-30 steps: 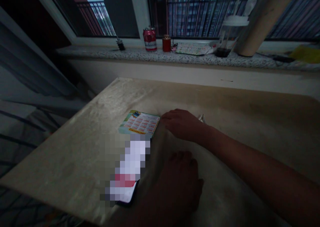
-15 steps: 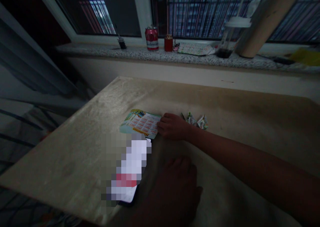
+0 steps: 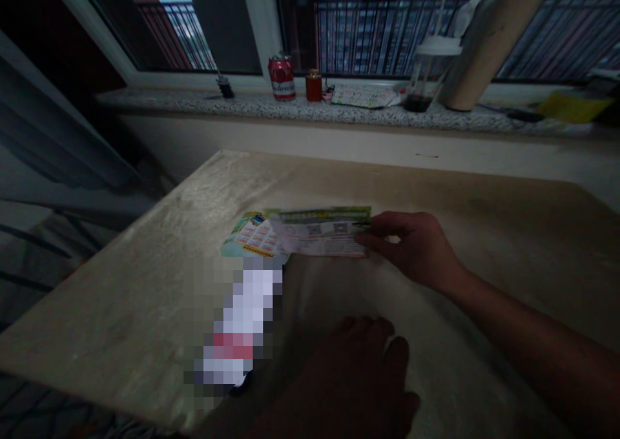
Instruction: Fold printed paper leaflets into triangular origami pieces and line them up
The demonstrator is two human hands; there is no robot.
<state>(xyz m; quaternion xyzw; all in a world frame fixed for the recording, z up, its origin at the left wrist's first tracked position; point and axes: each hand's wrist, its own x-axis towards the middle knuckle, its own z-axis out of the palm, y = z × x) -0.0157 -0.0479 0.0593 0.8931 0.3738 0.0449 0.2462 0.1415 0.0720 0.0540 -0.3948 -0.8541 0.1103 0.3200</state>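
Observation:
My right hand (image 3: 419,248) pinches the right edge of a printed leaflet (image 3: 322,235) between thumb and fingers. The leaflet has a green top strip and small square codes, and its blurred left end overlaps a card with rows of pink print (image 3: 256,235) lying on the table. My left hand (image 3: 349,368) rests in shadow near the front, palm down, fingers slightly spread, with nothing seen in it. Left of that hand lies a phone (image 3: 245,323) with a lit screen, mostly pixelated.
The pale table (image 3: 121,297) has its left edge beside dark metal bars. On the granite windowsill (image 3: 252,106) stand a red can (image 3: 281,79), a small orange-red jar (image 3: 314,87), a printed sheet (image 3: 363,95), a lidded cup (image 3: 426,71) and a leaning cardboard tube (image 3: 494,45).
My right hand has moved right from the card's edge and now holds up the leaflet. The small folded papers seen behind it no longer show. My left hand's fingers have spread a little.

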